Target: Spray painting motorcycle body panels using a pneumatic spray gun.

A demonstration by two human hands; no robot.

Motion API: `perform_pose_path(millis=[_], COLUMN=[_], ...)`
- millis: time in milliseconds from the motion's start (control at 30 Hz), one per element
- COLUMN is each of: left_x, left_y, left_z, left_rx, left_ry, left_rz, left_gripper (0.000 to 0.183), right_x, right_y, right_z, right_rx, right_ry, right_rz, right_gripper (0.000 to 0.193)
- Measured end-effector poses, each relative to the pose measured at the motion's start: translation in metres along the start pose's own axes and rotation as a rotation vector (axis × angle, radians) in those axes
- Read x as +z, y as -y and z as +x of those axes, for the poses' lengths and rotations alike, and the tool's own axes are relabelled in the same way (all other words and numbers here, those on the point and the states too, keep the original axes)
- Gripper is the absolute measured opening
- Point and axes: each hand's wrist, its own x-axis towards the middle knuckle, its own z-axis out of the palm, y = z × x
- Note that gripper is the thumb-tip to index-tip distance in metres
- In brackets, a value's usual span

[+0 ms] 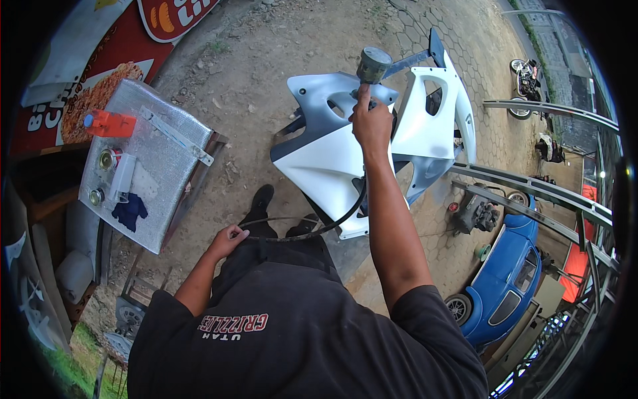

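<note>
My right hand (372, 125) is stretched out ahead, wrapped round a spray gun (374, 65) with a round cup on top. The gun is over motorcycle fairing panels: a white and grey one (319, 163) lies below and left of the hand, and another white one (403, 136) stands just to its right. A dark air hose (351, 211) runs from below the gun back toward my waist. My left hand (229, 239) is low by my left hip, its fingers closed on the hose where it loops past. The spray gun's handle and trigger are mostly hidden by my hand.
A foil-covered table (159, 166) on the left bears a red-orange bottle (111, 124), cans (108, 158) and a dark cloth (130, 211). At the right are metal posts (531, 189), a blue car (505, 279), a compressor-like machine (476, 211) and a motorcycle (525, 86).
</note>
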Motion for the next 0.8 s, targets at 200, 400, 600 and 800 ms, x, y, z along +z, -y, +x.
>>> perform_pose_path(millis=[200, 400, 600, 800], left_x=[-0.002, -0.002, -0.001, -0.002], left_y=[-0.003, 0.007, 0.024, 0.022], left_z=[0.004, 0.002, 0.003, 0.000], left_rx=[-0.008, 0.015, 0.072, 0.085], left_ry=[0.024, 0.014, -0.004, -0.032], left_rz=[0.068, 0.051, 0.044, 0.079], left_gripper=[0.043, 0.042, 0.044, 0.043], right_x=[-0.010, -0.017, -0.007, -0.011], right_y=[0.009, 0.024, 0.011, 0.000], right_z=[-0.023, -0.037, -0.020, -0.015], right_rx=[-0.011, 0.107, 0.065, 0.090], right_ry=[0.170, 0.330, 0.224, 0.063], right_rz=[0.018, 0.097, 0.068, 0.012], right_gripper=[0.078, 0.080, 0.079, 0.071])
